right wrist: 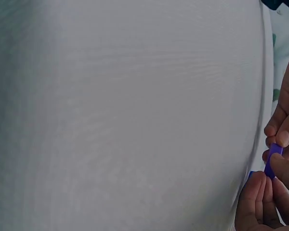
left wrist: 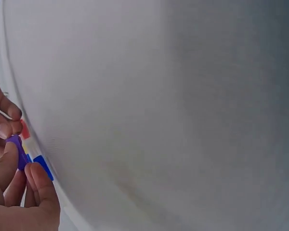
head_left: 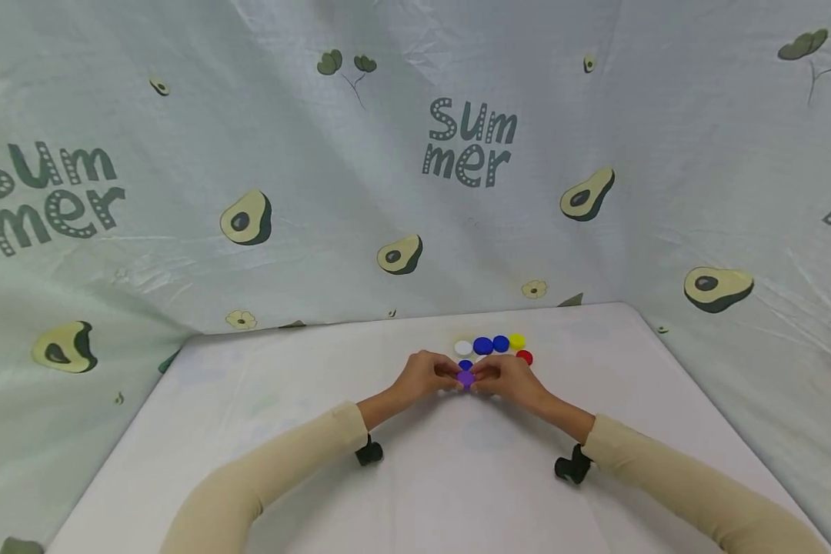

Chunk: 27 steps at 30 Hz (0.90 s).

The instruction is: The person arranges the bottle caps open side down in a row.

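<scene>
My left hand (head_left: 424, 375) and right hand (head_left: 512, 379) meet over the table, fingertips curled in towards each other. Between them is a small purple round cap (head_left: 465, 378), which both pinch from opposite sides. Seen edge-on in the left wrist view, the purple cap (left wrist: 20, 151) has a short side wall under the thumb. A blue cap (head_left: 465, 365) shows just behind it, partly covered by the fingers. Farther back lie a white cap (head_left: 463, 348), two blue caps (head_left: 483, 345) and a yellow cap (head_left: 517, 341). Beside the right hand's knuckles sits a red cap (head_left: 524, 357).
The pale-covered table (head_left: 305, 462) runs back to a hanging sheet (head_left: 318, 154) printed with avocados and lettering. Small black wrist cameras (head_left: 572, 465) hang beneath both sleeves (head_left: 692, 485).
</scene>
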### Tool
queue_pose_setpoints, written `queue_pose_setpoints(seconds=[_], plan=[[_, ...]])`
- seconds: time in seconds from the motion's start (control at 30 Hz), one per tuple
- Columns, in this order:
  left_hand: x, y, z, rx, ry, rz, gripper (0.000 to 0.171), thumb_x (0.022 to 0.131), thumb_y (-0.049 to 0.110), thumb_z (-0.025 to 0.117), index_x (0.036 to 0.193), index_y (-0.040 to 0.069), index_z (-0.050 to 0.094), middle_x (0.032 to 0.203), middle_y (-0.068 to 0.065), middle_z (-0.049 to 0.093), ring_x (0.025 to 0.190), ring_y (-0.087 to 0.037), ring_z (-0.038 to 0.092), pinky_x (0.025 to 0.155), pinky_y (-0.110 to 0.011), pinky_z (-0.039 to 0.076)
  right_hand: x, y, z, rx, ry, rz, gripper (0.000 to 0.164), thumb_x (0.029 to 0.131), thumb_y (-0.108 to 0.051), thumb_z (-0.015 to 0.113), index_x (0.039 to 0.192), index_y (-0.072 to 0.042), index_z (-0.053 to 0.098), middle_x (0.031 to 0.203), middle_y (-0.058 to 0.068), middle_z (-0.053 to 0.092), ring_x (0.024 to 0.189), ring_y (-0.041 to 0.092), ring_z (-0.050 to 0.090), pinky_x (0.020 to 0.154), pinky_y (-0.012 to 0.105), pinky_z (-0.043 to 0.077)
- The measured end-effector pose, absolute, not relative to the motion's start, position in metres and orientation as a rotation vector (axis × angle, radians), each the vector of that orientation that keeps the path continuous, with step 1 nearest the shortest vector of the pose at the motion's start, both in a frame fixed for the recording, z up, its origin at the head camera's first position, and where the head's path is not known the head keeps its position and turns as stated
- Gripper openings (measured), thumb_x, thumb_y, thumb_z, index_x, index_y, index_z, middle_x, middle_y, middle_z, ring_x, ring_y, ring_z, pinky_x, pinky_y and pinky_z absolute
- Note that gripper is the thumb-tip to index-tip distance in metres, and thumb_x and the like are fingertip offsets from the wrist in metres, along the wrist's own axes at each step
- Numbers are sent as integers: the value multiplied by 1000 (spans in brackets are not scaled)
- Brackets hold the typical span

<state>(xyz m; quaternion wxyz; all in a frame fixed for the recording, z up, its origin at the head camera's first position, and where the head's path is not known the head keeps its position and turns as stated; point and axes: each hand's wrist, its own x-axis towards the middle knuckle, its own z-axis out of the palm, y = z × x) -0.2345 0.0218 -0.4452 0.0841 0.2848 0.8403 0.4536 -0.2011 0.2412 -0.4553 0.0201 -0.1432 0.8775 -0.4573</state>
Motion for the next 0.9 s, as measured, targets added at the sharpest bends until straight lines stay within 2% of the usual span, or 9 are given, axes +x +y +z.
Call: queue_pose_setpoints(seconds=[0.2, 0.53, 0.8, 0.9], plan=[[-237, 22, -450, 818, 2521, 1319, 20, 83, 5, 84, 101, -2, 77, 94, -11, 77, 84, -16, 73, 72, -19, 57, -200, 235, -459, -373, 2725, -1397, 21, 86, -7, 81, 106, -2, 75, 88, 2, 74, 78, 13, 68, 70, 23, 60], [-235, 23, -447, 809, 2608, 1223, 17, 81, 7, 86, 94, -2, 78, 84, -8, 77, 72, -6, 65, 64, -16, 50, -200, 228, -456, -395, 2739, -1383, 18, 86, -2, 80, 102, 1, 75, 86, 4, 73, 75, 14, 69, 69, 24, 60], [-235, 27, -443, 815, 2622, 1219, 16, 81, 5, 86, 92, -4, 78, 80, -10, 75, 68, -4, 58, 59, -13, 45, -202, 226, -453, -350, 2767, -1354, 19, 84, 1, 80, 102, 1, 75, 86, 3, 73, 77, 14, 68, 71, 26, 61], [-234, 26, -441, 813, 2619, 1195, 17, 81, 6, 85, 93, -4, 77, 82, -10, 75, 69, -5, 59, 61, -14, 47, -202, 226, -453, -344, 2757, -1352, 20, 85, 1, 80, 103, 2, 75, 87, 3, 73, 78, 15, 69, 72, 26, 61]])
